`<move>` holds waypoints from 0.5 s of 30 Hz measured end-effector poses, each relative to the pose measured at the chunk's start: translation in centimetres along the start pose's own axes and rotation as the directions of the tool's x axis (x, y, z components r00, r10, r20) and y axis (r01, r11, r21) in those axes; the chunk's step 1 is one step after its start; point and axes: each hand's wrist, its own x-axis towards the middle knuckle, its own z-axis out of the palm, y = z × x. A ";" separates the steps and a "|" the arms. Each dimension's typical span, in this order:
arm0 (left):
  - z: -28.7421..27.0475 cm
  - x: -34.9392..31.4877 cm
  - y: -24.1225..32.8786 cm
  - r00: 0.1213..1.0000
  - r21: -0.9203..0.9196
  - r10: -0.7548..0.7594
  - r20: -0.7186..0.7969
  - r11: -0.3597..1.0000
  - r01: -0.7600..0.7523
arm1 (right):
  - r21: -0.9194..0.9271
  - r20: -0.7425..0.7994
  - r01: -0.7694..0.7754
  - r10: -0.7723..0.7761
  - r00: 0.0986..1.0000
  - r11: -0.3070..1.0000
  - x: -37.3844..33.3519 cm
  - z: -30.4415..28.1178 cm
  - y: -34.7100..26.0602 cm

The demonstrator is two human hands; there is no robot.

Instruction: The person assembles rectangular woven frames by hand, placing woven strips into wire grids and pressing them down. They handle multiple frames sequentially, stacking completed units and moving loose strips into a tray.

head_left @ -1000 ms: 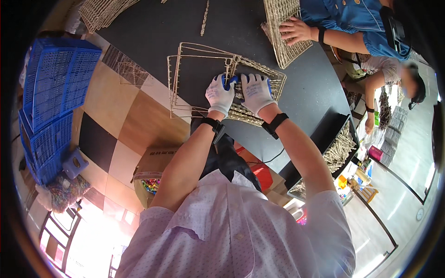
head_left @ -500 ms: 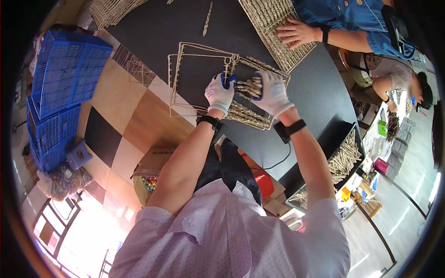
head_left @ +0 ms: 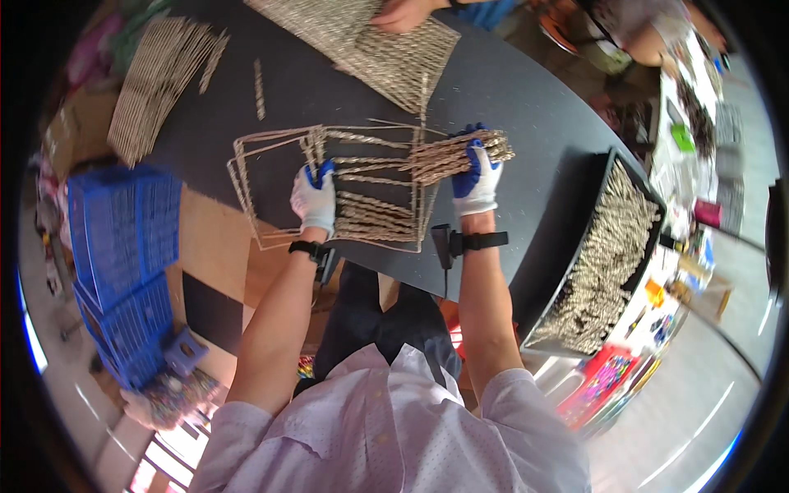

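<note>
A bundle of tan twisted strands (head_left: 444, 156) is held in the right grip (head_left: 477, 177), gloved in white and blue. A thin frame (head_left: 416, 197) is held by the similarly gloved left grip (head_left: 314, 197); more strands are laid across it between the grips. Beyond them, a woven panel (head_left: 370, 53) is touched by another person's hand (head_left: 404, 15). A filled black tray (head_left: 605, 177) is seen right of the right grip.

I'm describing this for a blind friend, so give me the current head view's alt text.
A gloved right hand grips a bundle of strands at the right end of a partly strung frame, while the gloved left hand holds the frame's middle. Beyond, on the dark table, another person's hand touches a woven panel; a black tray of strands is at right.
</note>
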 end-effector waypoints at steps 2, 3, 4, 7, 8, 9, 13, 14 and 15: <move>-0.9 -0.3 1.9 0.996 -0.080 -0.059 0.065 0.995 0.064 | 0.221 -0.122 -0.075 0.104 0.987 0.972 -1.1 -1.5 -1.1; -2.2 -0.9 3.5 0.980 -0.134 -0.132 0.148 0.979 0.152 | 0.314 -0.187 -0.084 0.148 0.971 0.946 -1.7 -2.6 -1.7; -1.8 -0.9 2.4 0.989 -0.138 -0.092 0.120 0.985 0.108 | 0.399 -0.178 -0.080 0.163 0.970 0.914 -2.3 -3.4 -2.5; -0.8 0.2 0.0 0.993 -0.207 -0.036 0.117 0.976 0.059 | 0.552 -0.062 -0.117 0.181 0.982 0.826 -5.8 -4.9 -8.1; -0.3 0.6 -0.8 0.994 -0.168 0.000 0.108 0.986 0.018 | 0.530 -0.130 -0.070 0.162 0.978 0.845 -7.3 -6.2 -10.1; -0.1 0.7 -1.2 0.996 -0.124 0.028 0.087 0.992 -0.018 | 0.551 -0.177 -0.053 0.179 0.968 0.833 -9.0 -7.7 -12.5; 0.0 0.9 -0.6 0.993 -0.036 0.019 0.115 0.999 -0.015 | 0.251 -0.440 0.144 -0.019 0.898 0.957 -14.7 -12.3 -22.2; 0.1 1.1 -1.1 0.994 -0.047 0.023 0.108 0.999 -0.018 | 0.273 -0.480 0.115 0.031 0.877 0.955 -15.3 -15.3 -24.6; 0.2 1.3 -1.7 0.995 -0.053 0.030 0.100 0.998 -0.025 | 0.301 -0.520 0.088 0.086 0.850 0.950 -15.4 -18.8 -27.1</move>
